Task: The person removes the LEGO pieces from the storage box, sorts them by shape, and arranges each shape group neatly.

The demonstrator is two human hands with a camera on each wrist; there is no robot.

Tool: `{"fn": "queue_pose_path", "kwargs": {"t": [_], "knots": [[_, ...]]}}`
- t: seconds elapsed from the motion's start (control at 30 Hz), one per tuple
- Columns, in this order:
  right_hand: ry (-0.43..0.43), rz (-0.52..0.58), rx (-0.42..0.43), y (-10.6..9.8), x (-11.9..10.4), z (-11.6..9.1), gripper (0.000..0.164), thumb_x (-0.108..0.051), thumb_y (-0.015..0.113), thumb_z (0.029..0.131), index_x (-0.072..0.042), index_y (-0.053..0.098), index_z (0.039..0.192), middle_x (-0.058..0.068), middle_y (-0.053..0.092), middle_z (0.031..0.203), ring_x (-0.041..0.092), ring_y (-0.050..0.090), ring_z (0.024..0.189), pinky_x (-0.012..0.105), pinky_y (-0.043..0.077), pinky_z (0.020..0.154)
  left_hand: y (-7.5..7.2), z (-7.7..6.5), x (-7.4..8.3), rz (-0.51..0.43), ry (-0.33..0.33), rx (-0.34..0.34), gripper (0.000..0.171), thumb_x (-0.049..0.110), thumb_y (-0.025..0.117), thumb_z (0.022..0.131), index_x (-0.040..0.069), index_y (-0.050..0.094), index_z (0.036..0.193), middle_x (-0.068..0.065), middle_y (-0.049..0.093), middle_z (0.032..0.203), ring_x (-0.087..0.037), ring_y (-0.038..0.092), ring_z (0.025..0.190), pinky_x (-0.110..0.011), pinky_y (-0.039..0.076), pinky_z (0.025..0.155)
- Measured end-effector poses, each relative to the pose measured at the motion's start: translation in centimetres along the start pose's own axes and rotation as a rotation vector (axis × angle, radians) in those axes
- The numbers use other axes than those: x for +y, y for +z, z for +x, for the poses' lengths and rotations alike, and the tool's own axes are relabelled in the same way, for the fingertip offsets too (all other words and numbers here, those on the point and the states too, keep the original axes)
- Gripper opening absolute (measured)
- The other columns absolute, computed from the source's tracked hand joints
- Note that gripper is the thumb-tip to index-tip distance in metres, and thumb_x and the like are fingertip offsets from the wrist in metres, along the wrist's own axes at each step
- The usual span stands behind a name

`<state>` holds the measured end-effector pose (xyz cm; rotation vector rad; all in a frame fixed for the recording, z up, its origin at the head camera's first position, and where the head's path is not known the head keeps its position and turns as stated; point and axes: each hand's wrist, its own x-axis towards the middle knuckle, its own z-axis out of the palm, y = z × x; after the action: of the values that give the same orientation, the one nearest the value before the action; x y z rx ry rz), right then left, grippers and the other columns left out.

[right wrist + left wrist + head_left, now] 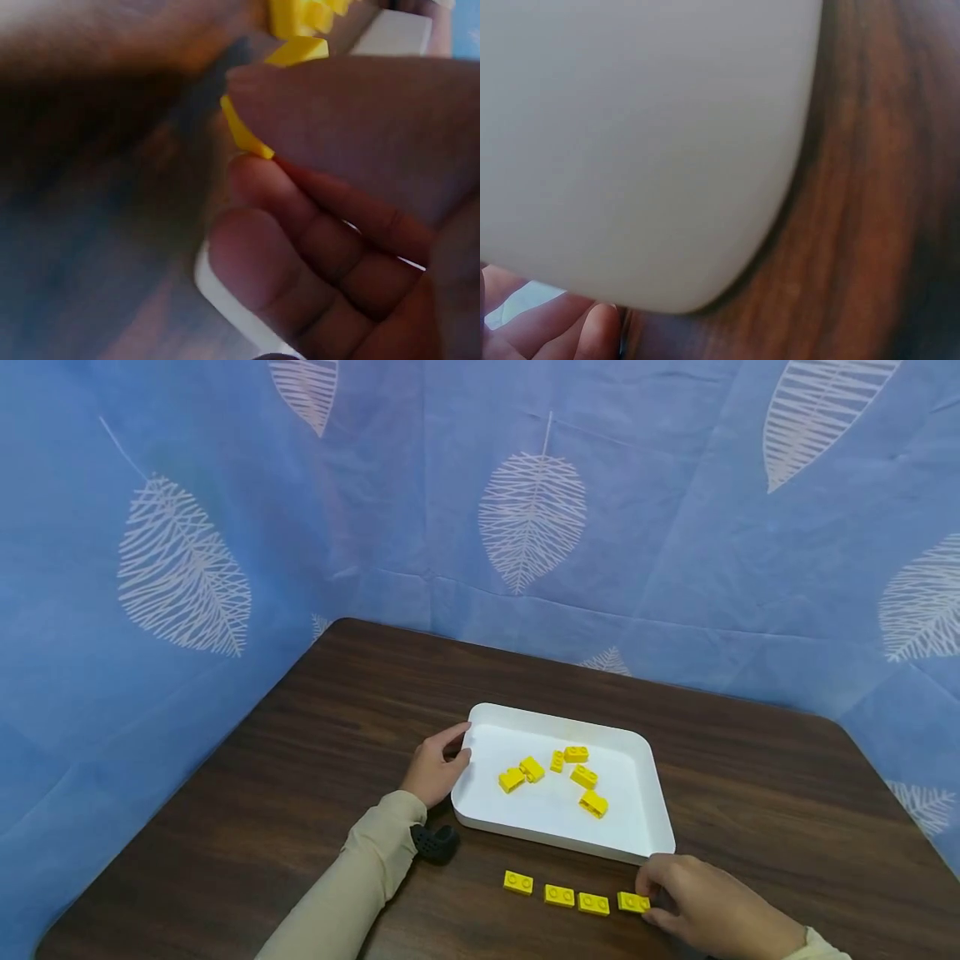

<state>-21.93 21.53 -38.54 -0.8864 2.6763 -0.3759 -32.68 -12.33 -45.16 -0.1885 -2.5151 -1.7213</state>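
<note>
My right hand (701,902) pinches a yellow toy brick (632,902) between thumb and fingers, at the right end of a row on the table. In the right wrist view the thumb covers most of that brick (247,135). To its left in the row lie three more two-stud yellow bricks (559,895). My left hand (435,770) is at the left side of a white tray (491,827), thumb and fingertips right at its rim. Several yellow bricks (584,777) lie scattered in the tray, some tipped over. In the left wrist view the tray wall (652,150) hides part of the fingers.
The dark wooden table (360,693) extends around the tray on all sides. Behind it hangs a blue cloth (405,493) with white leaf prints. A black band (435,843) sits on the left wrist, close to the tray's near left corner.
</note>
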Motion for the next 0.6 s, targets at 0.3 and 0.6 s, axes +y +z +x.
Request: {"fn": "queue_pose_path", "kwargs": {"t": [0.3,0.6], "knots": [[0.102,-0.009,-0.079,0.7,0.0,0.2,0.018,-0.022,0.076,0.077,-0.023,0.059,0.084,-0.018,0.052,0.081,-0.003,0.042,0.069,0.023,0.042,0.057,0.0,-0.1,0.2,0.014,-0.026,0.007,0.044,0.014,0.057,0.092,0.013,0.053,0.135,-0.009,0.060,0.125,-0.023,0.058,0.109,-0.039,0.050,0.091],[-0.058,0.073,0.000,-2.2,-0.7,1.4,0.022,-0.039,0.069,0.083,-0.019,0.059,0.086,-0.018,0.052,0.080,-0.005,0.043,0.065,0.019,0.040,0.054,-0.1,-0.1,0.2,0.010,-0.030,0.001,0.044,0.013,0.057,0.092,0.012,0.053,0.135,-0.010,0.060,0.126,-0.024,0.058,0.109,-0.040,0.050,0.091]]}}
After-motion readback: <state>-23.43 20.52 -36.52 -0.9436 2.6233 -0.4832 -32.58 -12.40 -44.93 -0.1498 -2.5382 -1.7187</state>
